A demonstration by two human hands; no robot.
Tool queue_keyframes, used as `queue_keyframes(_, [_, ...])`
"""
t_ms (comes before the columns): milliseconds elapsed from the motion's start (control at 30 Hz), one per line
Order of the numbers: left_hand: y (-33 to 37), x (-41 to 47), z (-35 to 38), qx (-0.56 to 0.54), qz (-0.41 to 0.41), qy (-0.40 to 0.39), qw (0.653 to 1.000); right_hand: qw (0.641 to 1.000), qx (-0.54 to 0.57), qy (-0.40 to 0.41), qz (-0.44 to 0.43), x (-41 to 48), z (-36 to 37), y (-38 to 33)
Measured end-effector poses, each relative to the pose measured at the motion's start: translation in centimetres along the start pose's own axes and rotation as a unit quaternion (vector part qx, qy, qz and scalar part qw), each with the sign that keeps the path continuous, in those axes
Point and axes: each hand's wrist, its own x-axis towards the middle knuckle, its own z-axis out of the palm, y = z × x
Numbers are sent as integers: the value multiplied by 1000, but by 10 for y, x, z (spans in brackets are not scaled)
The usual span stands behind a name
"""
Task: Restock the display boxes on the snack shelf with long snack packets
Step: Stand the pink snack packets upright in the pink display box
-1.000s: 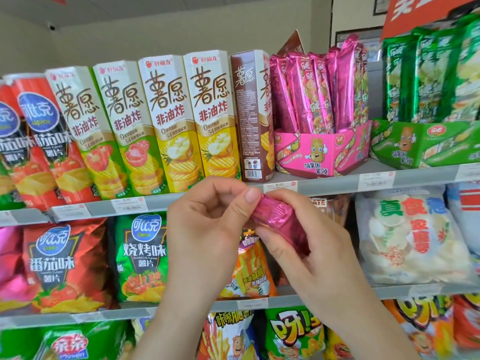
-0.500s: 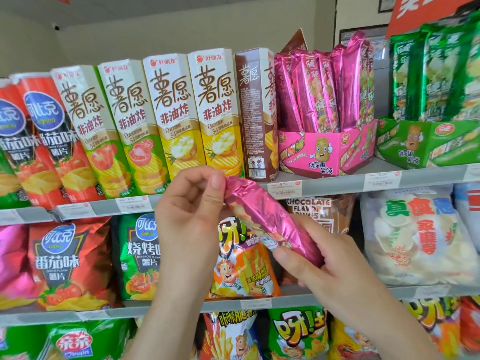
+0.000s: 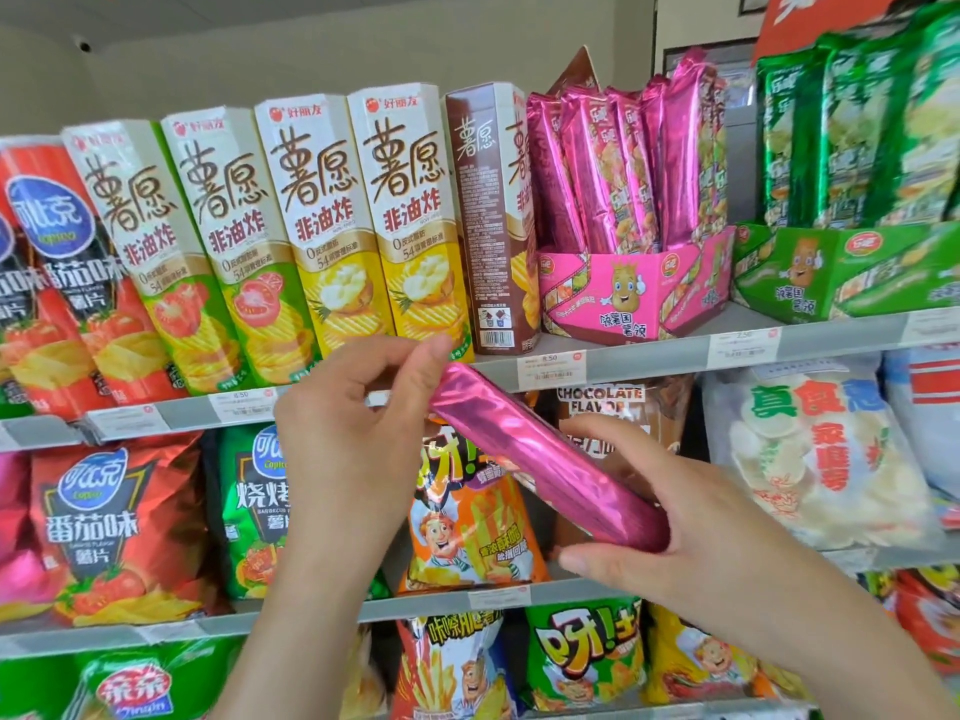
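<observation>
While the pink packet (image 3: 540, 459) slants near the middle shelves, the left hand (image 3: 353, 433) pinches its upper end and the right hand (image 3: 675, 517) wraps its lower end, likely to stand it upright for the pink display box (image 3: 623, 288) farther up on the right.

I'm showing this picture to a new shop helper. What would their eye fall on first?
First, the shiny pink packet, held slanted in mid-frame: the left hand pinches its upper end, the right hand grips its lower end. Next, on the upper shelf to the right, the pink display box with matching packets standing upright in it, and the green display box beside it.
</observation>
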Motion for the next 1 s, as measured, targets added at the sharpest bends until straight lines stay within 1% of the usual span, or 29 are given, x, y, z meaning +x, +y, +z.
queue_keyframes(33, [-3, 3, -3, -20, -15, 10, 1000, 1000, 21, -19, 10, -2, -6, 3])
queue_keyframes(67, [-5, 7, -6, -35, -29, 17, 999, 999, 45, -17, 11, -5, -12, 5])
queue_keyframes(100, [-7, 10, -8, -44, -43, 18, 998, 997, 70, 11, 0, -5, -18, 8])
queue_keyframes(167, [-13, 11, -11, -54, -63, -3, 997, 985, 124, 111, -38, -4, -31, 13])
queue_keyframes(233, [-17, 8, -12, -67, -60, -45, 995, 950, 227, 205, -62, 1, -40, 17])
queue_keyframes(267, [-18, 5, -11, -80, -53, -72, 993, 931, 271, 238, -66, 4, -43, 19])
queue_keyframes(300, [-19, 3, -10, -100, -46, -106, 988, 915, 300, 260, -70, 9, -46, 20])
queue_keyframes(367, [-18, -1, -9, -162, -48, -192, 967, 899, 331, 275, -80, 18, -52, 19])
queue_keyframes(433, [-16, -3, -10, -209, -94, -274, 934, 895, 335, 280, -91, 26, -59, 12])
queue_keyframes(467, [-15, -4, -10, -211, -118, -309, 920, 896, 331, 281, -95, 29, -62, 8])
queue_keyframes(533, [-11, -7, -8, -177, -142, -355, 907, 902, 318, 272, -108, 35, -67, -4])
queue_keyframes(600, [-7, -12, -2, -145, -137, -389, 899, 910, 287, 273, -121, 41, -70, -17])
queue_keyframes(700, [0, -19, 10, -130, -108, -433, 886, 918, 236, 293, -126, 49, -75, -35])
queue_keyframes(800, [13, -17, 19, -124, -66, -440, 887, 917, 241, 280, -150, 53, -84, -50])
queue_keyframes(867, [25, -11, 27, -124, -30, -422, 897, 913, 255, 266, -176, 56, -90, -57])
queue_keyframes(933, [39, -3, 38, -137, -7, -384, 913, 909, 269, 240, -209, 60, -93, -63])
queue_keyframes(1000, [50, 5, 47, -169, -4, -327, 930, 901, 297, 204, -242, 63, -97, -66])
